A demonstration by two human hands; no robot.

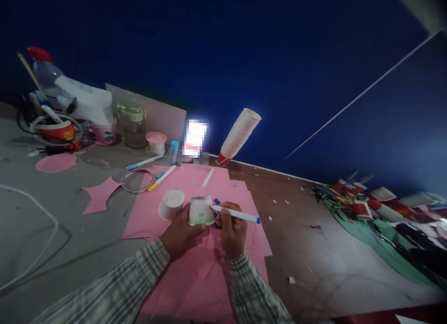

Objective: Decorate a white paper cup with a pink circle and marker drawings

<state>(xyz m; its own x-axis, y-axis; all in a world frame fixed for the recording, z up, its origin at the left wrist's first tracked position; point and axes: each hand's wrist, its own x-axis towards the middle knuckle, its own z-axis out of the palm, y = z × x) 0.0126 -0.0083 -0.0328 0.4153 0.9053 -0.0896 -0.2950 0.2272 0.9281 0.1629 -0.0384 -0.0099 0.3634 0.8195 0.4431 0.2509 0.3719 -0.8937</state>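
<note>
My left hand [179, 234] is closed around a white paper cup [201, 210], held upside down, with green grass-like marks near its rim. In my right hand [232, 230] is a white marker [240, 214] with a blue end; its tip meets or nearly meets the cup's side. A blue cap [217, 201] shows just behind the marker. Left of the held cup, a second white paper cup [173, 204] stands upside down on pink paper sheets [206, 286]. Beyond lie a yellow-ended marker [161, 178] and another white marker [208, 178].
A tall stack of paper cups [240, 133] leans by the blue wall. At the left are a glass jar [134, 126], a roll of tape [137, 180], a glue stick [173, 151] and a red cup [57, 132] of tools. Cups and tools crowd a green sheet [401, 240] at the right.
</note>
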